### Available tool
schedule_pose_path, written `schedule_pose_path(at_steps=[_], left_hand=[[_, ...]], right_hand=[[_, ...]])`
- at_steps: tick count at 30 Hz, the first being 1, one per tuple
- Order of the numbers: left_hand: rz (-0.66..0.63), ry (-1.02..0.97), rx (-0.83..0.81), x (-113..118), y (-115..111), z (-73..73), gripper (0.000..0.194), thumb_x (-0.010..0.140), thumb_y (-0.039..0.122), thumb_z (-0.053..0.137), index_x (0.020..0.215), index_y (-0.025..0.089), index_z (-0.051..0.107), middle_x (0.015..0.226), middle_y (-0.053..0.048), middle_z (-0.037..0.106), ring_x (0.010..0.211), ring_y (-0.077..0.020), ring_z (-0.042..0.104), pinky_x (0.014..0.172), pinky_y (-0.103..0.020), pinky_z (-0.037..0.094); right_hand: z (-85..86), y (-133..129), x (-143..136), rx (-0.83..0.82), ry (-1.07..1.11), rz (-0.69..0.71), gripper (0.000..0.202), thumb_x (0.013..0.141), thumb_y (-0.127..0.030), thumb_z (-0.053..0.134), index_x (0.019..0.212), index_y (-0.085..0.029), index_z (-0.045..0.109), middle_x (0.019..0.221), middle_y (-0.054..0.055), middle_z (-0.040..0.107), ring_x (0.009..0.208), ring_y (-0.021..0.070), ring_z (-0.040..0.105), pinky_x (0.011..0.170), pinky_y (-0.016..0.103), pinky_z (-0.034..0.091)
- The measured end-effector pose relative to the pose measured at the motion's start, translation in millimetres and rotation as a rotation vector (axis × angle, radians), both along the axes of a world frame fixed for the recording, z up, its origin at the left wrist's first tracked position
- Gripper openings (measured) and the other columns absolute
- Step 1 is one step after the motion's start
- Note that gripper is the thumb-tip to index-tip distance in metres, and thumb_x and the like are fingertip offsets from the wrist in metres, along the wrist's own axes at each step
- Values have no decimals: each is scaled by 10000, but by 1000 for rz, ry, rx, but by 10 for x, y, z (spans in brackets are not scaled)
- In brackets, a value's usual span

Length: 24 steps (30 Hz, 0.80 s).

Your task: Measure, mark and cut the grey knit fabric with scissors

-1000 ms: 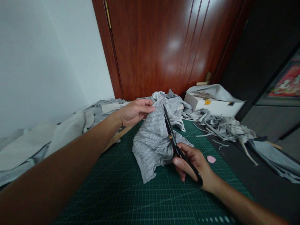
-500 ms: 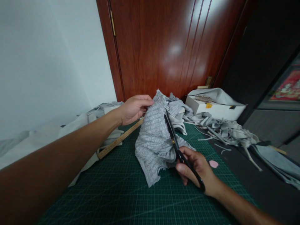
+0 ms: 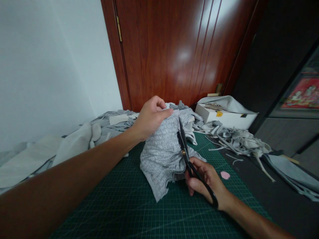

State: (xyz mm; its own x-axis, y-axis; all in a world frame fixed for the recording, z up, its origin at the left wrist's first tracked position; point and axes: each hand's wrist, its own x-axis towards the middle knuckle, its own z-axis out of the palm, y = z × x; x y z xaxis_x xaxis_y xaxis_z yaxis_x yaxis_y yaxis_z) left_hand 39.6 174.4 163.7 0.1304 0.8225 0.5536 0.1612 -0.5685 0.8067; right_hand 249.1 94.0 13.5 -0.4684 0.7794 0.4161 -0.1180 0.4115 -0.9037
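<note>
My left hand (image 3: 153,118) pinches the upper edge of a grey, crinkled piece of fabric (image 3: 161,156) and holds it up off the mat. The cloth hangs in folds, its lower corner pointing down to the front. In my right hand (image 3: 206,179) is a pair of black scissors (image 3: 183,149), fingers through the handles. Their blades point up and away, slightly parted, at the right side of the fabric. Whether cloth lies between the blades is hard to make out.
A green cutting mat (image 3: 139,215) covers the table. Grey cloth pieces (image 3: 79,139) lie along the left wall. At the back right stand a white box (image 3: 229,118) and a tangle of fabric strips (image 3: 239,137). A pink piece of chalk (image 3: 225,175) lies beside my right hand.
My left hand has shifted right and turned over the fabric's upper edge, and the cloth's peak has come down. The scissor blades have parted a little more. The ruler is now hidden behind my left arm.
</note>
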Motion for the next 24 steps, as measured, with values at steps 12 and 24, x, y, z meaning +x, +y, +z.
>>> schedule_pose_path(at_steps=[12, 24], left_hand=[[73, -20, 183, 84, -65, -95, 245, 843, 198, 732, 991, 225, 540, 758, 22, 639, 614, -136, 528, 576, -310, 362], [129, -4, 262, 138, -121, -95, 212, 862, 167, 704, 992, 217, 544, 909, 2, 628, 749, -144, 585, 705, -306, 438]], right_hand=[[-5, -7, -19, -12, 33, -14, 405, 872, -538, 792, 962, -194, 598, 730, -26, 562, 540, 99, 534, 495, 211, 461], [35, -33, -42, 3, 13, -71, 380, 908, -537, 752, 960, -198, 588, 666, -41, 552, 508, 104, 506, 466, 218, 475]])
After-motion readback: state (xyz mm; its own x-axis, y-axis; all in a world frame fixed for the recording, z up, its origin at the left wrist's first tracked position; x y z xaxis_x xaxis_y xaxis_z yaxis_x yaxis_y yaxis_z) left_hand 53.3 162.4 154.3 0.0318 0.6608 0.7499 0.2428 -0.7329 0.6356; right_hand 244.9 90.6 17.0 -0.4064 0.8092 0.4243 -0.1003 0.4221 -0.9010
